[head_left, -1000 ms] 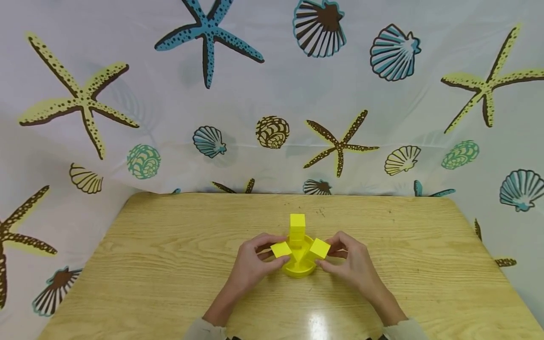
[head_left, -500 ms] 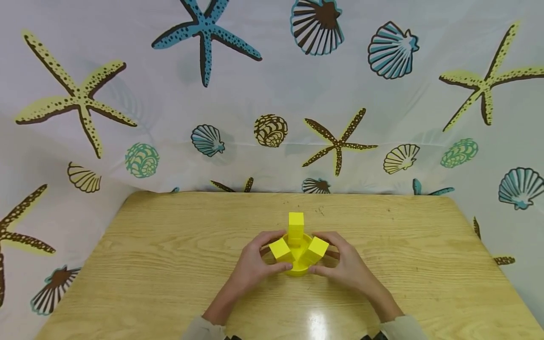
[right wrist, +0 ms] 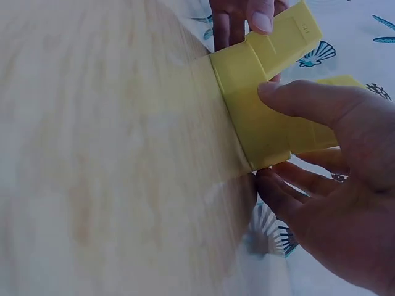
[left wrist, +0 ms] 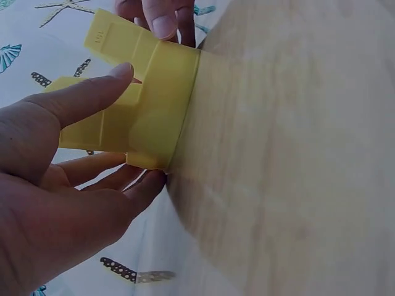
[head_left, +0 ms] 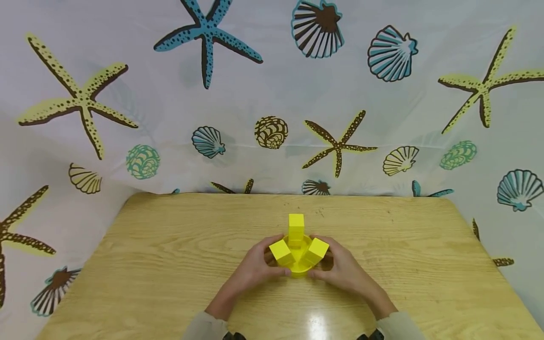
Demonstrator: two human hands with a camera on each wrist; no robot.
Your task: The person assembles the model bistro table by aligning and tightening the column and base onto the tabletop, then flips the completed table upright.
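Observation:
A yellow round base (head_left: 299, 273) stands on the table, with three square-ended yellow posts rising from it. The back post (head_left: 296, 227) is upright, while the left post (head_left: 281, 251) and right post (head_left: 317, 251) lean outward. My left hand (head_left: 256, 265) holds the base from the left, thumb toward the front and fingers curved behind. From the other side my right hand (head_left: 343, 267) grips it the same way. In the left wrist view, the fingertips touch the base's side wall (left wrist: 163, 108) near the tabletop; the right wrist view shows the right thumb against the wall (right wrist: 244, 102).
The wooden table (head_left: 170, 245) spreads out around the hands. Behind it and at both sides hangs a pale cloth (head_left: 238, 104) printed with starfish and shells.
A second ago my fingers pinched the left and right posts higher up. Both hands have since come down and around the round base, thumbs closer to its front. The posts look unmoved.

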